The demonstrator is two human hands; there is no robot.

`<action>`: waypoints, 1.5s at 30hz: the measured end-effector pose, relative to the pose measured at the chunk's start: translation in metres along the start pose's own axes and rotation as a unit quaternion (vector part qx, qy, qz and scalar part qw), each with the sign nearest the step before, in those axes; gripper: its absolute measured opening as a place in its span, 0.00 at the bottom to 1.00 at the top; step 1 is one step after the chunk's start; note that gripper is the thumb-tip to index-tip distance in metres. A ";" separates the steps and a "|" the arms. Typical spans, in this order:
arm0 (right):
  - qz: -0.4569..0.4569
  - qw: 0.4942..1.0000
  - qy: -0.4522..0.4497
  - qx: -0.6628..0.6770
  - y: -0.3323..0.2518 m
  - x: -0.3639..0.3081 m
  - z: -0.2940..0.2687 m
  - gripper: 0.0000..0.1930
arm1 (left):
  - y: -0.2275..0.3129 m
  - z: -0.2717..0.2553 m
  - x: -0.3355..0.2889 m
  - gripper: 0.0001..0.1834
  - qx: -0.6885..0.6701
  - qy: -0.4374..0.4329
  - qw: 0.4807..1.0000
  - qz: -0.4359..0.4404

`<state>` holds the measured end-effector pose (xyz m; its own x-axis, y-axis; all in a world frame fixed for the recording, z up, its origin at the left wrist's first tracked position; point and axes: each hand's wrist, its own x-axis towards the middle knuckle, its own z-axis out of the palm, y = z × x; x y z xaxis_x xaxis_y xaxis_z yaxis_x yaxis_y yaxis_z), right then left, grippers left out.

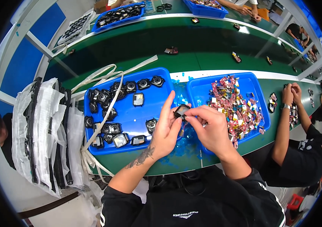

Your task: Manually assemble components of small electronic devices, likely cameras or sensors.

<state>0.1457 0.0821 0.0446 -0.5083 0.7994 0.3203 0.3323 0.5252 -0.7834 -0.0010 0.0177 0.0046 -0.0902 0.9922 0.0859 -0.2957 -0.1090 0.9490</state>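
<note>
A small black square watch case (181, 110) with a pale screen-like face is held between my two hands over the gap between two blue trays. My left hand (164, 132) supports it with the thumb against it and the fingers stretched upward. The fingertips of my right hand (214, 126) pinch at its lower right edge; any small part between them is hidden. Left of my hands, a blue tray (140, 119) holds several black watch cases (112, 128), some face up and some face down. Close by my right hand, another blue tray (200, 90) carries a heap of small pink, yellow and white parts (236, 109).
Blue film scraps (183, 147) litter the green table between the trays. White straps (104, 125) cross the left tray beside stacked wrapped trays (42, 132). Beyond runs a green conveyor belt (130, 45) with scattered parts. A co-worker's hands (291, 92) are at the right.
</note>
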 end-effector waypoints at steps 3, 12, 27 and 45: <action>-0.044 0.999 0.029 -0.007 0.002 0.002 0.008 0.07 | -0.004 -0.001 0.002 0.31 -0.026 -0.012 1.000 0.010; -0.022 0.999 0.008 -0.025 -0.006 0.006 0.003 0.05 | -0.003 -0.003 0.004 0.26 -0.031 -0.043 0.999 -0.006; -0.019 1.000 -0.012 -0.019 0.001 0.007 -0.001 0.04 | -0.006 -0.004 0.002 0.26 0.009 -0.064 0.998 0.003; 0.012 0.998 -0.019 -0.056 -0.001 0.006 -0.015 0.11 | -0.001 0.000 -0.003 0.26 -0.003 -0.078 0.997 0.003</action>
<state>0.1540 0.0908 0.0556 -0.5288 0.8010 0.2806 0.4293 0.5377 -0.7257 -0.0005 0.0152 0.0039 0.0561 0.9888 0.1380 -0.3018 -0.1149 0.9464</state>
